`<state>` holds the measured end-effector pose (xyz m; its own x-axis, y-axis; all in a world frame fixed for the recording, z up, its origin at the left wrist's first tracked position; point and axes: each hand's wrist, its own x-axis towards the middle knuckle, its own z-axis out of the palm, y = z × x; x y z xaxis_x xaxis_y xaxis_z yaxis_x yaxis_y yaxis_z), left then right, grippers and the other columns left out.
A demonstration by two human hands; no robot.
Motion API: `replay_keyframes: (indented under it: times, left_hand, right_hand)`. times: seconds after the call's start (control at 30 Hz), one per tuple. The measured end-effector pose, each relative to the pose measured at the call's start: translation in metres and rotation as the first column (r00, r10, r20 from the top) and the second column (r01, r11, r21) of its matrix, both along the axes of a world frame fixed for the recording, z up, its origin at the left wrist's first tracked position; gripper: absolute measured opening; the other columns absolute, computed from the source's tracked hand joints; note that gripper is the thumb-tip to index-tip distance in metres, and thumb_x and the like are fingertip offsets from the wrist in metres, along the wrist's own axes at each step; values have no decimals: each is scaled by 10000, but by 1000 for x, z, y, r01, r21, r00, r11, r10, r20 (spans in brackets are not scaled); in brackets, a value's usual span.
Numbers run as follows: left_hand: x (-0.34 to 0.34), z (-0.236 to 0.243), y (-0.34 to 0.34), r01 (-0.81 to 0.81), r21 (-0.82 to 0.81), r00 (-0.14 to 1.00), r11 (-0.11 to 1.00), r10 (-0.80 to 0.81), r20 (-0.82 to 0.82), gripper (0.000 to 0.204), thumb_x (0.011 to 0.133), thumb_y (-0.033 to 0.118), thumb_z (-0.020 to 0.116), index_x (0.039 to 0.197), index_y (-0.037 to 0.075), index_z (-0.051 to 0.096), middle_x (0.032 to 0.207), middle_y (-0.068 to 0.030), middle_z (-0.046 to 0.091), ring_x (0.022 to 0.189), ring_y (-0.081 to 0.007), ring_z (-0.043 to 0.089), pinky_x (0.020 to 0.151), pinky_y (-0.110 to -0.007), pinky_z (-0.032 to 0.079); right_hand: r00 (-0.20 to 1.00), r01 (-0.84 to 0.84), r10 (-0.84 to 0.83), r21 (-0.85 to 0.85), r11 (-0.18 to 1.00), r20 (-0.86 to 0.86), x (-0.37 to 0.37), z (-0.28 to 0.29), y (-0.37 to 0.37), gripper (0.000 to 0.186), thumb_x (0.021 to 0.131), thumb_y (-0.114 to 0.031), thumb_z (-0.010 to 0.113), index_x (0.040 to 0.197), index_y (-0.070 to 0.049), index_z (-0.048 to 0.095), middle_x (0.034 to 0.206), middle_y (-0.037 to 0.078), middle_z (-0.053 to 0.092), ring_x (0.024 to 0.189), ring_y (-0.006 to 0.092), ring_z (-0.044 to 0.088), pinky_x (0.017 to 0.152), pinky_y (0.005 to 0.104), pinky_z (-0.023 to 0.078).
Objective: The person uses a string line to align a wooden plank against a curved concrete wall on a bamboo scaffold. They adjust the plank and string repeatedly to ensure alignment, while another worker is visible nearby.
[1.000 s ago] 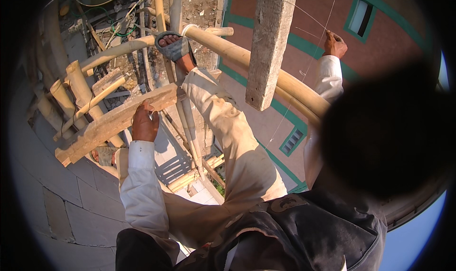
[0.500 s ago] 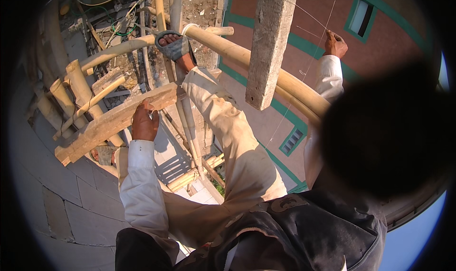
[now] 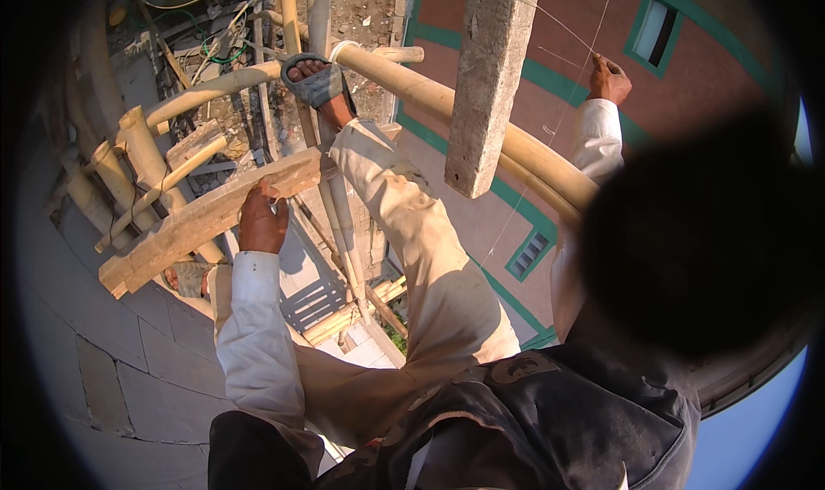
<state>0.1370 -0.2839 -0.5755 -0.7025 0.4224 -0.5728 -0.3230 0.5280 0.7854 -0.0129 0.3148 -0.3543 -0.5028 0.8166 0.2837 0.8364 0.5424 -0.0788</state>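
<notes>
A rough wooden plank [image 3: 193, 219] slants across the left side, near the block wall. My left hand [image 3: 263, 219] is closed against its middle, fingers curled onto the wood; their tips are partly hidden. Out to the right, my right hand [image 3: 609, 80] pinches a thin white string [image 3: 563, 33] between thumb and fingertips. From the pinch, one length of string runs toward the upper left and others go up and down. Between my hands, a thick weathered timber [image 3: 490, 86] comes down from the top edge, its lower end in front of a bamboo pole [image 3: 404, 84].
My sandaled foot [image 3: 320, 82] is at the bamboo scaffold; my other foot [image 3: 185, 279] shows below the plank. Cut bamboo uprights [image 3: 146, 159] stand at the left beside the grey block wall [image 3: 163, 378]. Rubble ground [image 3: 365, 17] lies far below. A reddish building [image 3: 687, 82] with green bands rises at right.
My right hand has shifted very slightly, and the string near it has moved a little. My left hand and the plank look almost the same.
</notes>
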Motion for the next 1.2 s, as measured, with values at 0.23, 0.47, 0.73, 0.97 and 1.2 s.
replay_keyframes:
  times: [0.23,0.47,0.73,0.97,1.2]
  left_hand:
    - [-1,3,-1,-1,-4,999,1000,1,34,474,796,59,674,1241,-24,530,978,-162,616,918,-337,604,832,-412,488]
    - [0,1,-1,0,7,999,1000,-1,49,481,800,59,673,1249,-29,523,987,-163,619,887,-323,616,814,-407,499]
    - [-2,2,-1,-23,32,999,999,21,40,476,796,43,664,1246,-24,524,979,-160,615,876,-314,612,803,-396,500]
    - [4,3,-3,-51,-7,999,999,51,-5,466,787,69,660,1224,-11,519,1029,-199,600,956,-375,586,870,-437,482]
    - [-22,35,14,-22,-119,965,993,52,256,484,822,66,620,1288,51,490,1219,-197,567,1158,-366,529,990,-425,437]
  right_hand:
    - [1000,4,-4,-2,1000,28,-2,-3,-5,283,734,-283,816,885,-49,767,861,151,730,815,269,702,790,375,536]
    - [999,9,-10,15,1000,38,-1,0,-9,285,732,-281,817,889,-48,766,854,149,730,802,263,702,783,374,537]
    - [1000,27,-27,4,1000,11,3,0,-3,300,734,-281,812,891,-30,760,824,141,725,777,233,694,765,348,535]
    - [991,13,-14,2,1000,134,2,-18,19,367,767,-403,781,937,-78,767,899,122,730,856,250,688,797,354,517]
    - [982,26,-11,-78,997,188,40,-16,105,435,835,-513,669,1046,-141,749,1008,87,723,959,231,658,851,354,486]
